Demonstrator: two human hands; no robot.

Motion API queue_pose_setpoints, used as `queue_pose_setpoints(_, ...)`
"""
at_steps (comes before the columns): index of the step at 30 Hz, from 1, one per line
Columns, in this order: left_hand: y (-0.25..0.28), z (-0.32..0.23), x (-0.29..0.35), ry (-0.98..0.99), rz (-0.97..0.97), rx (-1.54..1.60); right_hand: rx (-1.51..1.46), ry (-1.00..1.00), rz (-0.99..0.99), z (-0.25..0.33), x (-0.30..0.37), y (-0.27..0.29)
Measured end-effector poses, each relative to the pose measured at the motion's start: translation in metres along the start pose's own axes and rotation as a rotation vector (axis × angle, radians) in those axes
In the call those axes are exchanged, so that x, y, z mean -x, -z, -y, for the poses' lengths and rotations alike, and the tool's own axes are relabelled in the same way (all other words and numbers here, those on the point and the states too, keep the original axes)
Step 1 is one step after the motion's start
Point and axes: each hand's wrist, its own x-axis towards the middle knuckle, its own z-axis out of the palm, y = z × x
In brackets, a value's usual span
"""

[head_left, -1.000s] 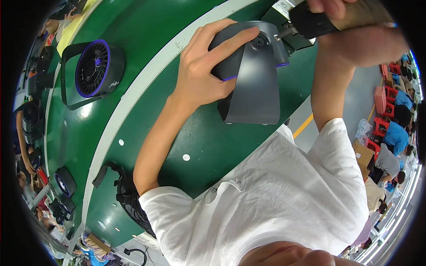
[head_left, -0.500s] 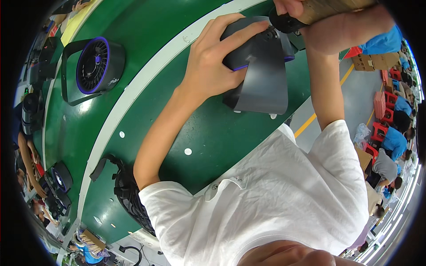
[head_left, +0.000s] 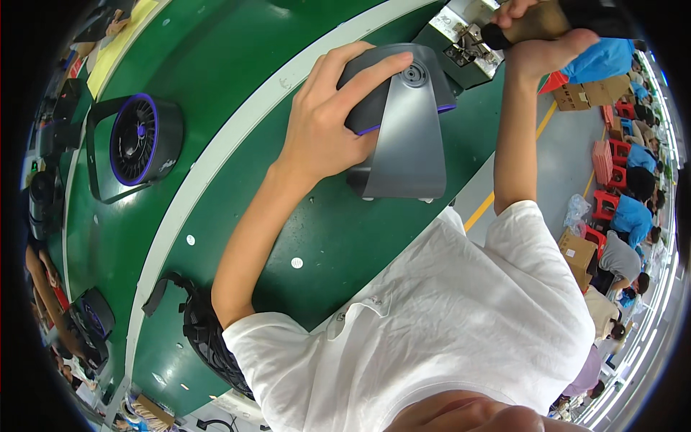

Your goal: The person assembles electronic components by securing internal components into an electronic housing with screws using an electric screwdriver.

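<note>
A dark grey desk fan point(head_left: 414, 144) with purple trim lies tilted on the green bench, one arm of its bracket facing up. Over its housing curls my left hand point(head_left: 324, 108), the index finger stretched to the round pivot recess point(head_left: 414, 73) in the bracket arm. My right hand point(head_left: 543, 57) grips a power screwdriver point(head_left: 536, 25) with a black nose and brownish body. That tool's tip points left, off the fan and close to a metal screw feeder point(head_left: 471, 43) behind the fan.
Another fan point(head_left: 144, 140) stands across the white divider strip point(head_left: 209, 151) on the left. A black mesh bag or pack point(head_left: 209, 331) lies beside my left elbow. Other people work along both sides, and cartons point(head_left: 590, 93) stand on the floor at right.
The screwdriver has lifted off the bracket's pivot and moved right, to the screw feeder. The pivot recess now shows. My left hand stays on the fan.
</note>
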Motion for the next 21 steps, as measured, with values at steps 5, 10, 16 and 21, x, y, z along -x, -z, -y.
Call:
queue_pose_setpoints(5, 0.004, 0.001, -0.001, -0.013, 0.049, -0.037, -0.172, 0.289, 0.425, 0.004, -0.008, 0.064)
queue_pose_setpoints(10, -0.003, 0.004, -0.001, -0.007, -0.001, 0.003, 0.059, 0.032, 0.130, 0.009, 0.005, 0.046)
queue_pose_setpoints(16, -0.006, 0.007, -0.002, 0.012, 0.000, 0.016, 1.118, 0.441, 0.114, -0.005, 0.007, -0.020)
queue_pose_setpoints(21, -0.003, 0.007, -0.002, 0.032, 0.003, -0.002, 0.662, 0.279, 0.387, -0.028, 0.004, -0.064)
